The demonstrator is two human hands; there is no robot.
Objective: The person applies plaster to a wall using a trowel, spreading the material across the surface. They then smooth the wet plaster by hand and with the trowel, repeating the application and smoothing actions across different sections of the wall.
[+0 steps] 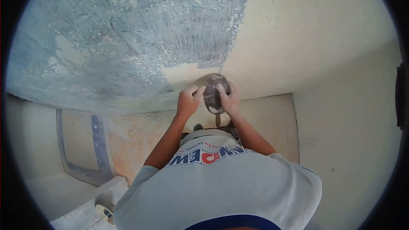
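In front of my chest, close to the wall, my right hand [230, 98] grips a dark oval bowl-like piece [213, 96] smeared with whitish material, its thumb lying over the face. My left hand [189, 101] is at the left side of this piece, fingers curled in a pinch. A blurred brownish edge shows just above those fingers, and I cannot make out what they hold. A short brown handle-like part [218, 120] sticks out below the dark piece. Ahead is the wall [157, 30], rough blue-grey on the left, with a smooth cream area [289, 30] on the right.
A cream patch [183, 74] borders the blue-grey surface near my hands. Below lies a stained floor [142, 138]. At lower left are a blue-bordered recess [98, 145] and a ledge [81, 211] bearing a round pale object [105, 213]. A plain wall [341, 132] stands at right.
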